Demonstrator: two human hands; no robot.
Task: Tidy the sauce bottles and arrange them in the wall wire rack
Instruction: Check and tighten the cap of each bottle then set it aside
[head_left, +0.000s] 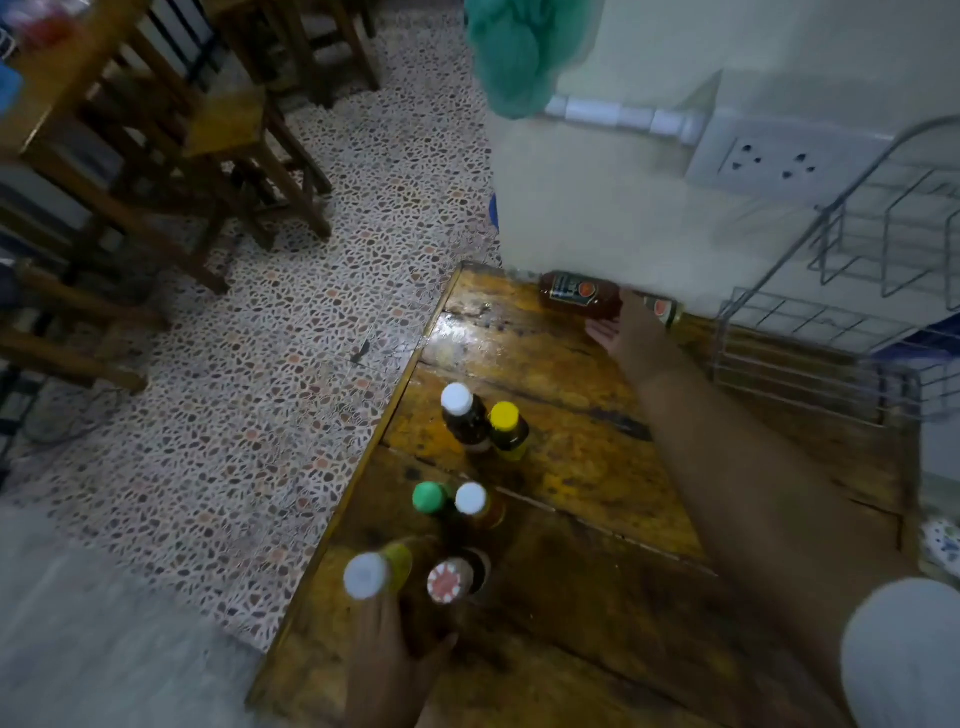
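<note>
chairs: wooden chairs (156, 171) far left on the speckled floor (322, 322), well apart from the table.
table: worn wooden table (571, 467), its corner against the wall (597, 208).
left hand: I see my left hand (387, 654) at the near table edge, touching the base of the white-capped bottle with yellow contents (371, 571); fingers blurred, I cannot tell if they curl round it.
near bottles: red-and-white patterned cap bottle (451, 579) just beside that one.
middle pair: green-capped bottle (430, 497) and white-capped bottle (475, 501) upright, touching.
far pair: white-capped dark bottle (462, 415) and yellow-capped bottle (508, 428) upright, side by side.
lying bottle: brown sauce bottle (579, 299) on its side at the table's far edge by the wall.
right hand: my right hand (631, 325) reaches across, on that lying bottle; fingers look wrapped over its neck end, thumb loose below.
rack: wire rack (831, 332) on the wall at right, no bottles visible in it.
socket: wall socket (774, 161) above the rack.
</note>
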